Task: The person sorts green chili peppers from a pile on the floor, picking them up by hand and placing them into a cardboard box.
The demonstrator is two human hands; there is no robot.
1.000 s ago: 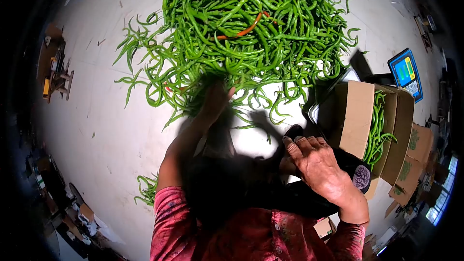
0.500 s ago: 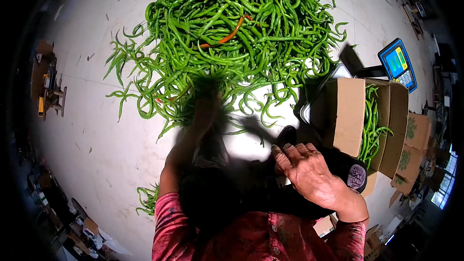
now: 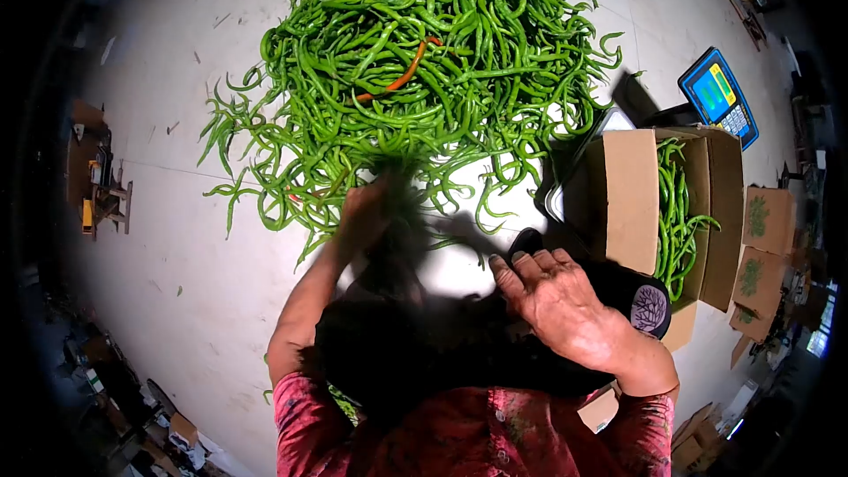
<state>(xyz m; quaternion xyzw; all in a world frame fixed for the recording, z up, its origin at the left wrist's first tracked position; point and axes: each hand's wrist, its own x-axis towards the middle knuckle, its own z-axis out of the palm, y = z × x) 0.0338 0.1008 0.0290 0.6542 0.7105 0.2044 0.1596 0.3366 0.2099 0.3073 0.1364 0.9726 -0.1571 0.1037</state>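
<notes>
Left arm swung outward, part-hiding small heap; our left hand at pepper pile, grip unclear; right hand loose; display illegible.

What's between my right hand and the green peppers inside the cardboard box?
In this view, the left flap of the box and a dark shape, probably your clothed leg, come between your right hand and the green peppers. The box's top is open, so reaching over the flap looks possible.

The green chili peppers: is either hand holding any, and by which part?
It cannot be told for the left hand: it is too dark there, at the near edge of the green chili peppers. No pepper shows in the right hand.
</notes>
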